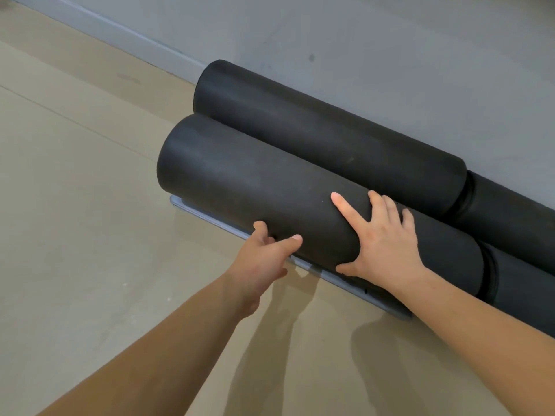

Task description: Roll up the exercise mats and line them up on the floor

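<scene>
A rolled black mat (246, 187) lies nearest me on the floor, with a grey flap (207, 219) of its loose end showing under its near side. My right hand (381, 238) lies spread flat on top of this roll, fingers straight. My left hand (267, 256) reaches to the roll's lower near side, thumb on the black surface and fingers curled under it at the grey flap. A second rolled black mat (330, 130) rests behind it, against the wall. Further black rolls (516, 223) continue to the right, end to end with these.
A grey wall (390, 55) with a pale baseboard (120, 34) runs diagonally behind the rolls. Beige floor (75, 175) spreads to the left and in front of me.
</scene>
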Motion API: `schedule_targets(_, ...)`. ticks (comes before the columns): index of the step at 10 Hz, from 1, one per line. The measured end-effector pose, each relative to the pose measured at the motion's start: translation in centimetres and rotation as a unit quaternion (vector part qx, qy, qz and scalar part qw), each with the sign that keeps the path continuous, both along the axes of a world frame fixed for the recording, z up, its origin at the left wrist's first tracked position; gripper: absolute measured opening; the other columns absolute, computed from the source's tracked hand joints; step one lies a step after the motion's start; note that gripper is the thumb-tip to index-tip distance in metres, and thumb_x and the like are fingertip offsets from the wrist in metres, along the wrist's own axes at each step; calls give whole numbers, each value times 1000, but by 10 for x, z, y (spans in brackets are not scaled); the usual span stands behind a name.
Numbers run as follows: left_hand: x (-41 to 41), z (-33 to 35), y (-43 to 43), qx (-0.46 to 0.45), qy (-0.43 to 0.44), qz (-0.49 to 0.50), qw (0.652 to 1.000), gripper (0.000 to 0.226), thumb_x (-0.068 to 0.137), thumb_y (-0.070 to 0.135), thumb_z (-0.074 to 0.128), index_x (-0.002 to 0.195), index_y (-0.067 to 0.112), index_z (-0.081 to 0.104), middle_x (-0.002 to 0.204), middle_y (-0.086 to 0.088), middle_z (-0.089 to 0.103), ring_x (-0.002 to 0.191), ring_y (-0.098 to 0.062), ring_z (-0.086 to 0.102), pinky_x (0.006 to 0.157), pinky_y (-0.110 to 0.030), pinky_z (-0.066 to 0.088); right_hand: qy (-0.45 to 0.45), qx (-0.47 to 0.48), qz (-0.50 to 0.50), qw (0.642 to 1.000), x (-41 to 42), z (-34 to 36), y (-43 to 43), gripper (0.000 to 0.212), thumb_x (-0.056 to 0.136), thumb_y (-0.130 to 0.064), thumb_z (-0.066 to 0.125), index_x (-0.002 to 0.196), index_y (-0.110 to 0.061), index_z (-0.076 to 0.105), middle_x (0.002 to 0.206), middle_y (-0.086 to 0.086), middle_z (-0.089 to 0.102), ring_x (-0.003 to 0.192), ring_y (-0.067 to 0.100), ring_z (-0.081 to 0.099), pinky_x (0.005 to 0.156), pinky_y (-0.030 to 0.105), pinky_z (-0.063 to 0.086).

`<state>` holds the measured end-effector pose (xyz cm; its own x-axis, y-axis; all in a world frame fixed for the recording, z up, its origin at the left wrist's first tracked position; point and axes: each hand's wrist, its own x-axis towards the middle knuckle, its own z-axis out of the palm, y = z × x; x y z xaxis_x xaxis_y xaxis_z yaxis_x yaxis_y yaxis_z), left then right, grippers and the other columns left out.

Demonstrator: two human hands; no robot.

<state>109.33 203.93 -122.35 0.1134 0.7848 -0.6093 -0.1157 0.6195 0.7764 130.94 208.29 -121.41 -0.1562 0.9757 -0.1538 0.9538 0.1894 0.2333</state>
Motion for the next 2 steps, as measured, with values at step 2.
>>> schedule_targets(2,-40,-5,-4,-25,121,-31,992,70,102,39,67,163,31,33,156,3,51,131,-24,57,107,-41,51,75,23,-18,997,-24,11,1,110,73,-81,69,162,-41,16,167,11,25,158,35,14,123,61,22)
